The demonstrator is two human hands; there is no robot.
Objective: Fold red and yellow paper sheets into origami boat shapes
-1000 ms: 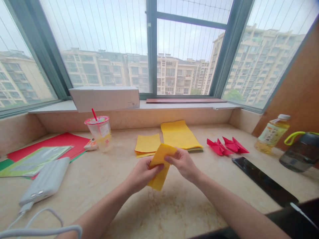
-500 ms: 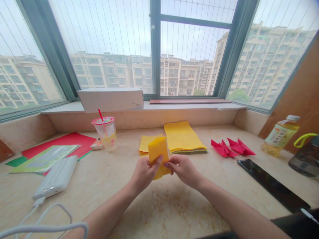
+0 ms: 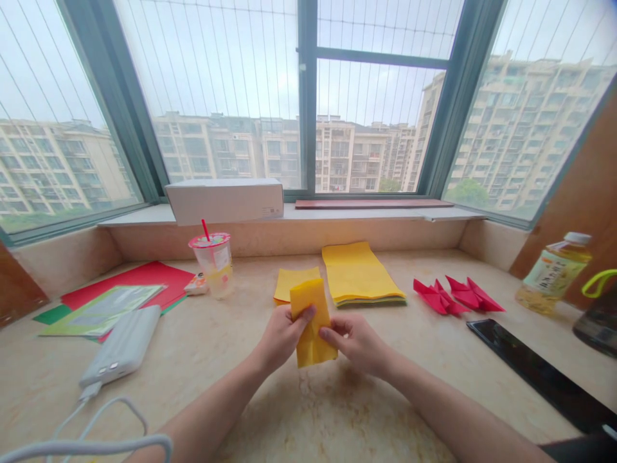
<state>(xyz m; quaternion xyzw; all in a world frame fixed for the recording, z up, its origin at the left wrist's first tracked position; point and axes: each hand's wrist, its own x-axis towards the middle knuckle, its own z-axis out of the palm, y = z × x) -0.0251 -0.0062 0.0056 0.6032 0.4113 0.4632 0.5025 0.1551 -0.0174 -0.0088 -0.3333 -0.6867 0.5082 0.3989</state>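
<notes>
left fingers [image 3: 303,318] and right fingers [image 3: 332,336] pinch yellow paper [image 3: 314,350], seemingly folded, though its far side is hidden.

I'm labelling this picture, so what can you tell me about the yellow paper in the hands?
The yellow paper looks plain, matte and thin, folded into a narrow rectangle. It stands roughly upright, seemingly above the countertop. The left hand grips its left side, the right hand its right edge, both thumbs on the near face. Its layers can't be counted.
</notes>
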